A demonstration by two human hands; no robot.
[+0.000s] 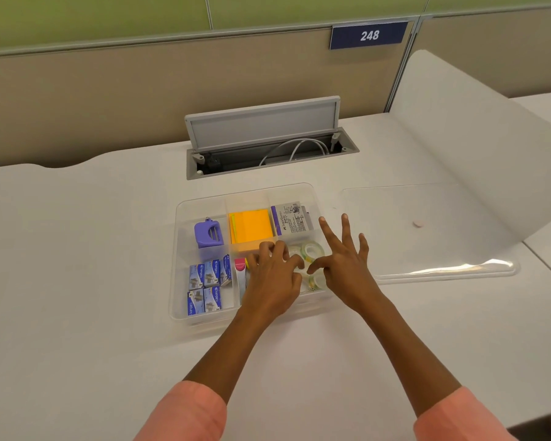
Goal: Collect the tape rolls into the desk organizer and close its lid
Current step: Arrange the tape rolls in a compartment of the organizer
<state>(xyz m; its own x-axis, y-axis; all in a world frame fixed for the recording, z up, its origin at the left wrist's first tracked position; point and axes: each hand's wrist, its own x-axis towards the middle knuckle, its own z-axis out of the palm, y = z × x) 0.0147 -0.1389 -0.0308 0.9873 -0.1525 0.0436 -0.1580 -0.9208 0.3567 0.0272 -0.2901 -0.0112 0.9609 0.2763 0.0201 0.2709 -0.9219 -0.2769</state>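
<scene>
A clear plastic desk organizer [180, 249] sits on the white desk with its top uncovered. Several clear tape rolls [312, 249] with green-yellow cores lie in its front right compartment. My left hand [272, 281] hovers over that compartment with fingers curled down among the rolls; whether it pinches one I cannot tell. My right hand [344, 259] is beside it with fingers spread, its thumb and a fingertip down by the rolls. The clear lid [433, 230] lies flat on the desk to the right of the organizer.
Other compartments hold a purple sharpener [208, 235], orange sticky notes [252, 229], a Faber-Castell box [291, 219] and blue staple boxes [206, 288]. An open cable hatch [268, 138] is behind the organizer. A white partition [477, 128] curves at the right.
</scene>
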